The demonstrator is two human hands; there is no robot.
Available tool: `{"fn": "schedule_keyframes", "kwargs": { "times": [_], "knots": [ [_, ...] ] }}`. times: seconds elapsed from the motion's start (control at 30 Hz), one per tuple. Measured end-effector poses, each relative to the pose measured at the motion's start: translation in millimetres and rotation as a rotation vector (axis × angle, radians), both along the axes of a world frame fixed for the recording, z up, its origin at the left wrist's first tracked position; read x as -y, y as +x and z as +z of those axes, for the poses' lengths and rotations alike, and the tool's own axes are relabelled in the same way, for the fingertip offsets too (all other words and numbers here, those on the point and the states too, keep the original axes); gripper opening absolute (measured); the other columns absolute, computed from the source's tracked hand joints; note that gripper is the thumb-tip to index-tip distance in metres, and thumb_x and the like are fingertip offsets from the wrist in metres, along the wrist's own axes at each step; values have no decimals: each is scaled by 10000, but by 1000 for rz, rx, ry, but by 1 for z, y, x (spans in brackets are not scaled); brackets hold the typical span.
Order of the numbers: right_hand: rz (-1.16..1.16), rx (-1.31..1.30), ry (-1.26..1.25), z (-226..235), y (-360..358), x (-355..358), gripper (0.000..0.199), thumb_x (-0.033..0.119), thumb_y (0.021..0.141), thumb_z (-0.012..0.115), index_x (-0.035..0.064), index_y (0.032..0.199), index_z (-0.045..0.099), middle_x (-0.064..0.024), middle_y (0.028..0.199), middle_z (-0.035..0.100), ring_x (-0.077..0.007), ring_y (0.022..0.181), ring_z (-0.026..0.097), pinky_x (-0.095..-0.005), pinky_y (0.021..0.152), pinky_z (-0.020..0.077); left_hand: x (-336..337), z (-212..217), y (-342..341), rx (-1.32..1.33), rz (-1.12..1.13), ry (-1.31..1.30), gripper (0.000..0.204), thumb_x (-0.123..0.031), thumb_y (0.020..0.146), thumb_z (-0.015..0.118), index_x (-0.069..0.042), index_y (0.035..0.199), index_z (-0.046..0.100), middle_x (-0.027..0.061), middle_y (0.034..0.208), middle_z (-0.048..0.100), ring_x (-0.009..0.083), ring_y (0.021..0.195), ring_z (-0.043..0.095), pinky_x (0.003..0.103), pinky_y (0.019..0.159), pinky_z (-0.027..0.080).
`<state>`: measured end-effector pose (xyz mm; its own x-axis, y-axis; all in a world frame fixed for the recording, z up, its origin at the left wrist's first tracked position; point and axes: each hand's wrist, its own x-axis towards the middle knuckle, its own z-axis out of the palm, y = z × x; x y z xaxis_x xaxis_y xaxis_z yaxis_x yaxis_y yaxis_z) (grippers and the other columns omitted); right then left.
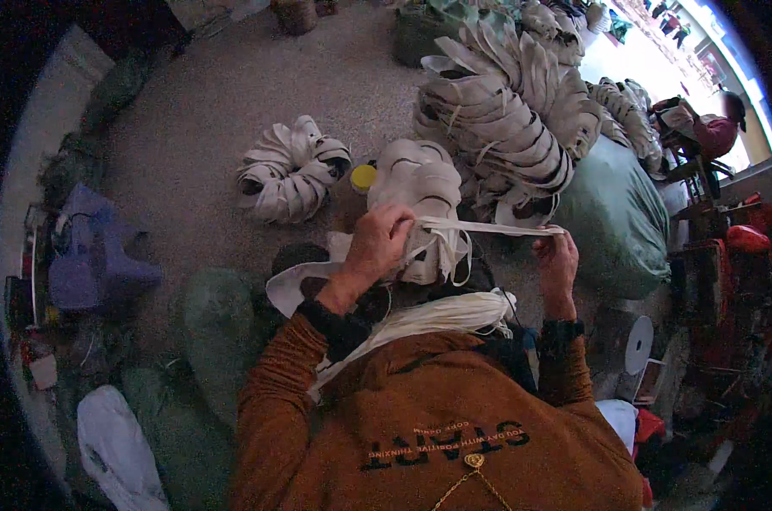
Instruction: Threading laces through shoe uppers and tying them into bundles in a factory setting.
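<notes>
My left hand point(377, 243) grips a stack of white curved cut pieces point(420, 192) and pinches one end of a white strip point(488, 227). That strip runs taut to the right, where my right hand point(558, 260) holds its other end. A hank of white strips point(437, 315) lies across my lap just below both hands. I wear an orange-brown long-sleeved top.
A tied ring of white pieces point(290, 170) lies on the grey floor to the left, next to a yellow cap point(363, 177). A tall heap of bundles point(505, 102) and a green sack point(616, 213) stand behind. A purple stool point(96, 260) sits far left; another person point(714, 128) works at right.
</notes>
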<state>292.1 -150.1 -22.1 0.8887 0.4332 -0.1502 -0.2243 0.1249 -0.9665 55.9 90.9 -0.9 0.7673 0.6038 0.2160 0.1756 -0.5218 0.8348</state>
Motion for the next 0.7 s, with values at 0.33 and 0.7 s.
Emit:
{"fn": "schedule_keyframes", "kwargs": {
  "times": [0.33, 0.7],
  "knots": [
    [245, 140, -100, -20, 18, -1, 193, 85, 909, 516, 28, 1065, 613, -43, 920, 641, -146, 785, 630, -288, 708, 511, 13, -32, -9, -117, -16, 588, 287, -128, 787, 631, -9, 1047, 605, 174, 1007, 564, 362, 954, 565, 446, 814, 484],
    [872, 1189, -463, 27, -101, -84, 361, 85, 851, 560, 44, 1208, 530, -181, 1075, 592, -379, 932, 603, -437, 765, 504, 37, -20, -5, -537, -38, 897, 526, -193, 840, 622, 23, 1291, 458, 168, 1216, 509, 323, 1091, 540, 443, 892, 502]
  ]
}}
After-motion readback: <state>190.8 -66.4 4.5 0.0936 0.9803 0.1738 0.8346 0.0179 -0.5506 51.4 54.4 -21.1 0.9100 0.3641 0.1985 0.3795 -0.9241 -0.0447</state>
